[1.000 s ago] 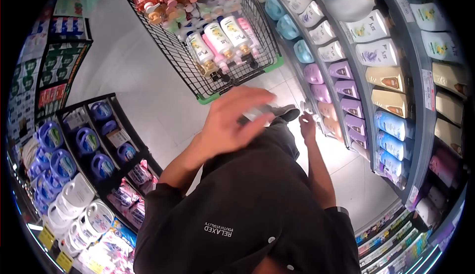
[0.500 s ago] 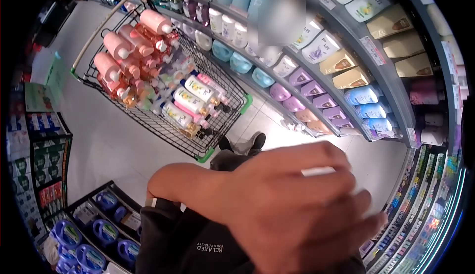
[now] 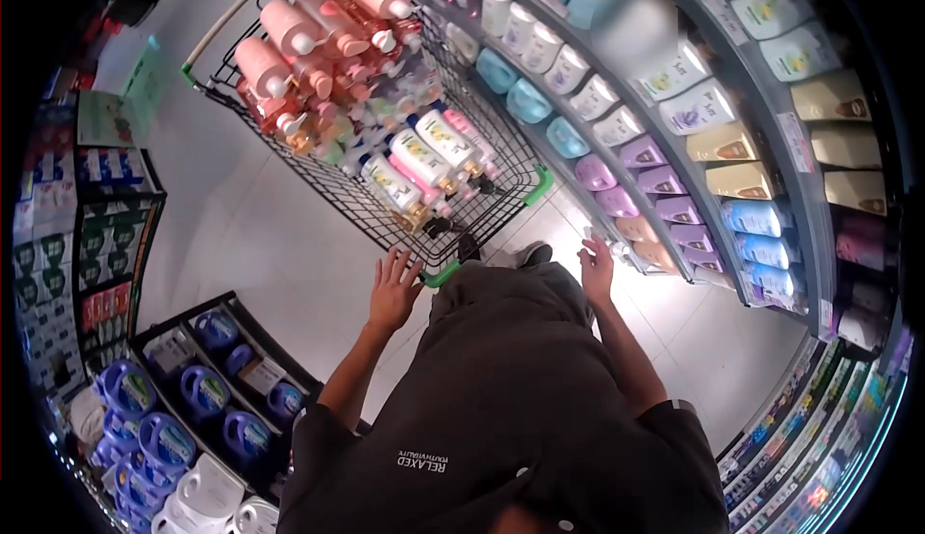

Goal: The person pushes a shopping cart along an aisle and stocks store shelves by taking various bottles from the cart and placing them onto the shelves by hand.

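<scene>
My left hand (image 3: 393, 293) is open, fingers spread, beside the near green corner of a black wire shopping cart (image 3: 337, 208). Whether it touches the cart I cannot tell. On the other side of my body, my right hand (image 3: 596, 269) hangs low with its fingers apart and nothing visible in it. In the cart lie pink pump bottles (image 3: 291, 29) toward the handle end. White bottles with yellow-green labels (image 3: 421, 161) lie closer to me, with pink bottles between them and clear or pale bottles behind.
Shelves at the right hold white bottles (image 3: 696, 107), purple bottles (image 3: 644, 153), gold bottles (image 3: 740, 183) and blue bottles (image 3: 758, 249). At lower left stands a bin display with blue-purple jugs (image 3: 204, 389). Boxed goods (image 3: 106, 235) line the left. Tiled floor (image 3: 270, 235) lies between.
My left hand, large and close to the camera before, has dropped to my left side. My right hand has come into view. The cart and shelves sit further right in the view.
</scene>
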